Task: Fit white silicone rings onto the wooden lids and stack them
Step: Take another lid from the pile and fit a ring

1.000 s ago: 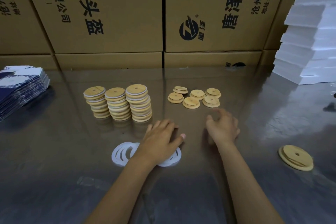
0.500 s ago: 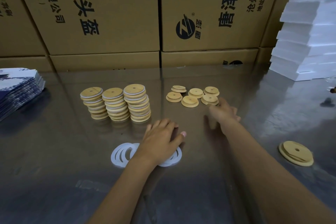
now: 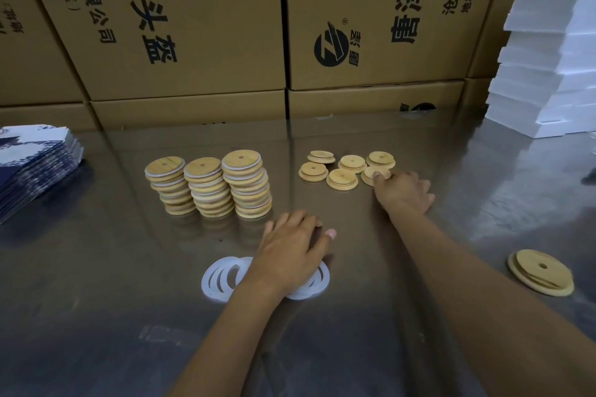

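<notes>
Three stacks of wooden lids with white rings stand left of centre on the metal table. Several loose wooden lids lie right of them. My right hand reaches to the nearest loose lid, its fingertips on that lid's edge. My left hand rests flat, fingers straight, on a small pile of white silicone rings, covering the pile's middle. One more wooden lid lies apart at the right.
Large cardboard boxes wall off the table's far side. White foam sheets are piled at the back right. A stack of blue-and-white printed cards sits at the left edge.
My right hand has moved forward from beside the left hand to the loose lids and now touches one. My left hand has stayed on the rings.
</notes>
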